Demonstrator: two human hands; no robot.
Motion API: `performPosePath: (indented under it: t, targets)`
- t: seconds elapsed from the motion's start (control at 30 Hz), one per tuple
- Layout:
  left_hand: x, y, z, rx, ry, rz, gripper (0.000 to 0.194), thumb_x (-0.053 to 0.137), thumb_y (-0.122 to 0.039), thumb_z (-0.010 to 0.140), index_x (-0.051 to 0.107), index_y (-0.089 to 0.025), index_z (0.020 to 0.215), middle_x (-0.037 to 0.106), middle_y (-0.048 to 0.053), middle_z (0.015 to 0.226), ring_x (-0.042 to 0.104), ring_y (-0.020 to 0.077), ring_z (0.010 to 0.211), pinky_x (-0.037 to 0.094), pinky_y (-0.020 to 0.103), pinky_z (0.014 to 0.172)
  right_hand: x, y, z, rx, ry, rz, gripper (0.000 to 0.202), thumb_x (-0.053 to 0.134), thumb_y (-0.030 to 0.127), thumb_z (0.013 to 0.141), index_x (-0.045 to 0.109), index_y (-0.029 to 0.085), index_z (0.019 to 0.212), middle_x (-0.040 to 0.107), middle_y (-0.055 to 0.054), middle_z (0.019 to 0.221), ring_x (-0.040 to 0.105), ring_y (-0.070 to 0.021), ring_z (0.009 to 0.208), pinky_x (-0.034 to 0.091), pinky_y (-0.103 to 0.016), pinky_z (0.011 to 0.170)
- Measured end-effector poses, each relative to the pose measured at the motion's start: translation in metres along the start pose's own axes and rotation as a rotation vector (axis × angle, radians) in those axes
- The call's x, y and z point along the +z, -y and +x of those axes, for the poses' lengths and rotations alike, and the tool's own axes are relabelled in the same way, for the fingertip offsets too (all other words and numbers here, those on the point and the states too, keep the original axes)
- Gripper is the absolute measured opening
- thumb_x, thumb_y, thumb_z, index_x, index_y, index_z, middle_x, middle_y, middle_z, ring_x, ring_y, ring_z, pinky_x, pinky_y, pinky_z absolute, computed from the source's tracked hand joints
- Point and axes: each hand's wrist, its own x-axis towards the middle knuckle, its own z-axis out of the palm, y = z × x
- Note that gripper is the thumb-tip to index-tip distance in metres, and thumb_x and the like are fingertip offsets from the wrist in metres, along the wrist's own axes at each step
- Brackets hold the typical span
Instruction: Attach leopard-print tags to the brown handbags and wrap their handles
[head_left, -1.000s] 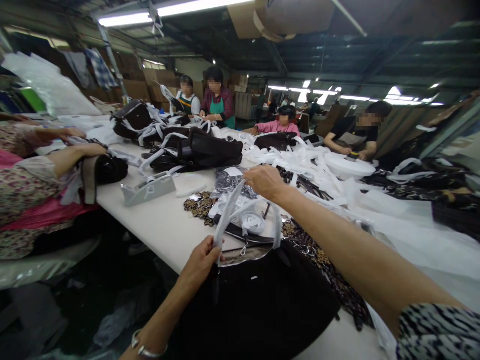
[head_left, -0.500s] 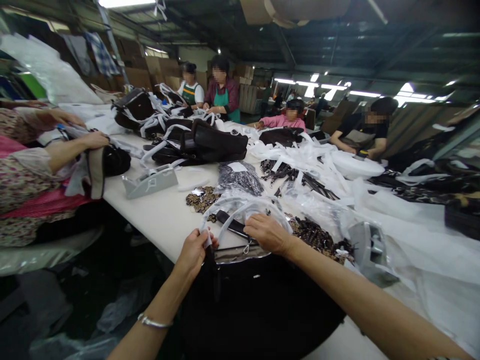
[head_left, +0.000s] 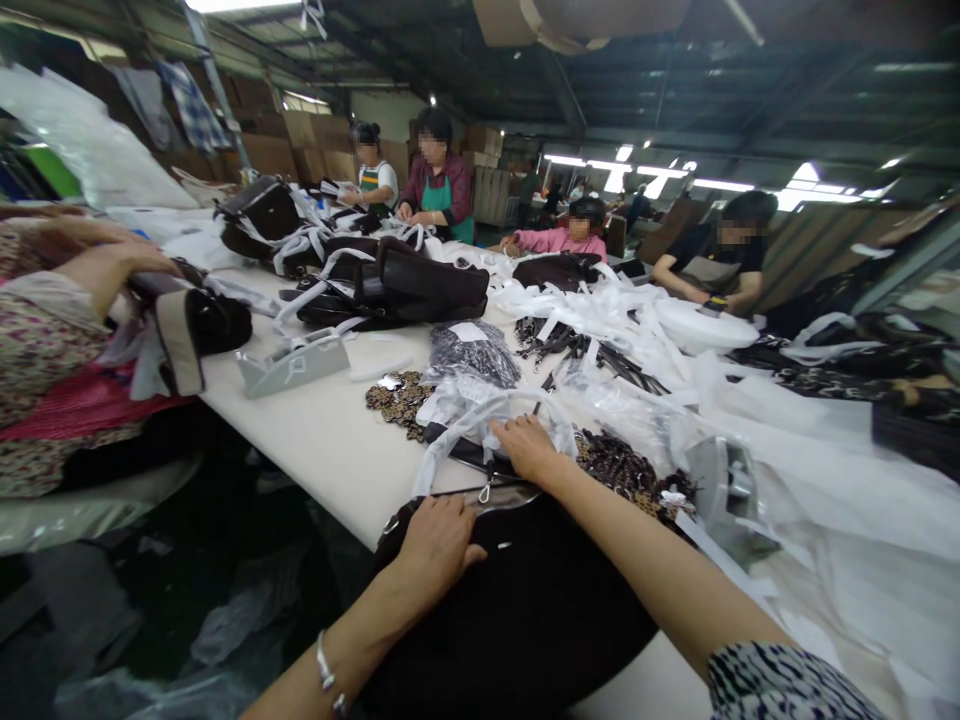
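Observation:
A large black handbag [head_left: 517,600] stands upright against the near edge of the table, its top toward the far side. My left hand [head_left: 439,545] is on its top left edge, fingers bent over the rim and thumb on the near face. Across the top, my right hand [head_left: 531,452] rests with its fingers stretched out, beside the wrapped handle; its palm side is hidden. The bag's handle [head_left: 457,435] is wrapped in white film and arches behind the opening. A small metal clasp [head_left: 485,492] hangs on a dark strap between my hands.
Past the bag lie a plastic pack of dark parts [head_left: 474,358], patterned tags [head_left: 401,400] and brown chains [head_left: 622,465]. Grey dispensers [head_left: 296,368] [head_left: 727,490] stand either side. More dark bags [head_left: 427,283] cover the far table. A co-worker's arm [head_left: 97,275] is at left; others work opposite.
My left hand has let go of the wrapped handle's end and moved right and down onto the bag's rim. The right hand has loosened, its fingers now stretched out.

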Motion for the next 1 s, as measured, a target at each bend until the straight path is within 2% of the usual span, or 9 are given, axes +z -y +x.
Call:
performPosePath:
  t: [0.1, 0.2, 0.37, 0.53, 0.7, 0.77, 0.87, 0.93, 1.0]
  targets:
    - [0.006, 0.007, 0.005, 0.05, -0.023, -0.018, 0.029, 0.074, -0.038, 0.076, 0.068, -0.019, 0.097, 0.066, 0.012, 0.097, 0.06, 0.0309, 0.096, 0.043, 0.04, 0.086, 0.0, 0.003, -0.005, -0.02, -0.034, -0.003, 0.046, 0.043, 0.01, 0.089, 0.048, 0.013, 0.134, 0.065, -0.018, 0.116, 0.055, -0.0291, 0.112, 0.03, -0.045, 0.1]
    - [0.011, 0.009, 0.013, 0.059, -0.029, -0.121, 0.033, 0.074, -0.038, 0.075, 0.068, -0.02, 0.102, 0.065, 0.01, 0.101, 0.058, 0.0306, 0.099, 0.041, 0.039, 0.086, 0.003, 0.007, -0.009, -0.002, -0.08, 0.009, 0.038, 0.044, 0.01, 0.088, 0.055, 0.009, 0.124, 0.065, -0.02, 0.114, 0.054, -0.0291, 0.111, 0.027, -0.044, 0.103]
    - [0.016, 0.003, 0.02, 0.029, -0.036, -0.196, 0.017, 0.067, -0.031, 0.078, 0.064, -0.02, 0.091, 0.067, 0.01, 0.091, 0.061, 0.0311, 0.088, 0.043, 0.039, 0.077, -0.007, 0.005, -0.01, 0.036, -0.173, 0.077, 0.027, 0.047, 0.011, 0.086, 0.061, 0.009, 0.109, 0.066, -0.019, 0.104, 0.055, -0.03, 0.104, 0.032, -0.043, 0.097]
    - [0.007, -0.007, 0.003, 0.151, -0.086, -0.133, 0.015, 0.051, -0.023, 0.09, 0.061, -0.019, 0.101, 0.068, 0.011, 0.087, 0.063, 0.0288, 0.079, 0.042, 0.036, 0.07, -0.044, -0.004, -0.017, 0.043, -0.327, 0.186, 0.027, 0.044, 0.01, 0.088, 0.058, 0.012, 0.111, 0.063, -0.014, 0.112, 0.054, -0.0245, 0.108, 0.038, -0.035, 0.097]
    - [-0.008, -0.014, -0.01, 0.331, -0.182, 0.035, 0.023, 0.041, -0.026, 0.098, 0.062, -0.02, 0.093, 0.067, 0.009, 0.083, 0.062, 0.0239, 0.075, 0.041, 0.033, 0.067, -0.098, -0.001, -0.042, -0.157, -0.49, 0.597, 0.022, 0.05, 0.01, 0.087, 0.061, 0.015, 0.105, 0.064, -0.008, 0.105, 0.059, -0.0181, 0.101, 0.044, -0.03, 0.092]
    - [-0.016, -0.016, -0.013, 0.381, -0.223, 0.108, 0.026, 0.038, -0.028, 0.1, 0.063, -0.02, 0.094, 0.067, 0.008, 0.081, 0.061, 0.0226, 0.073, 0.04, 0.033, 0.066, -0.117, 0.001, -0.055, -0.197, -0.407, 0.746, 0.025, 0.054, 0.01, 0.085, 0.064, 0.016, 0.106, 0.067, -0.006, 0.105, 0.061, -0.0175, 0.099, 0.045, -0.031, 0.09]
    - [-0.028, -0.02, -0.018, 0.462, -0.327, 0.181, 0.025, 0.04, -0.026, 0.1, 0.063, -0.021, 0.097, 0.066, 0.006, 0.078, 0.059, 0.0201, 0.069, 0.039, 0.031, 0.064, -0.131, 0.0, -0.068, -0.206, -0.088, 0.906, 0.028, 0.056, 0.012, 0.084, 0.068, 0.017, 0.108, 0.07, -0.004, 0.104, 0.063, -0.0162, 0.094, 0.046, -0.029, 0.087]
    - [-0.033, -0.024, -0.022, 0.525, -0.434, 0.198, 0.019, 0.044, -0.022, 0.098, 0.063, -0.021, 0.097, 0.064, 0.005, 0.074, 0.057, 0.0185, 0.066, 0.037, 0.031, 0.062, -0.126, -0.003, -0.071, -0.217, 0.169, 1.01, 0.027, 0.058, 0.014, 0.082, 0.069, 0.017, 0.107, 0.071, -0.001, 0.098, 0.063, -0.0146, 0.086, 0.047, -0.027, 0.081]
    - [-0.037, -0.031, -0.026, 0.584, -0.535, 0.194, 0.012, 0.049, -0.02, 0.096, 0.061, -0.019, 0.097, 0.063, 0.003, 0.072, 0.055, 0.0175, 0.063, 0.036, 0.03, 0.06, -0.111, -0.007, -0.068, -0.234, 0.443, 1.14, 0.026, 0.066, 0.018, 0.079, 0.07, 0.016, 0.104, 0.071, 0.0, 0.09, 0.062, -0.0128, 0.079, 0.047, -0.024, 0.076]
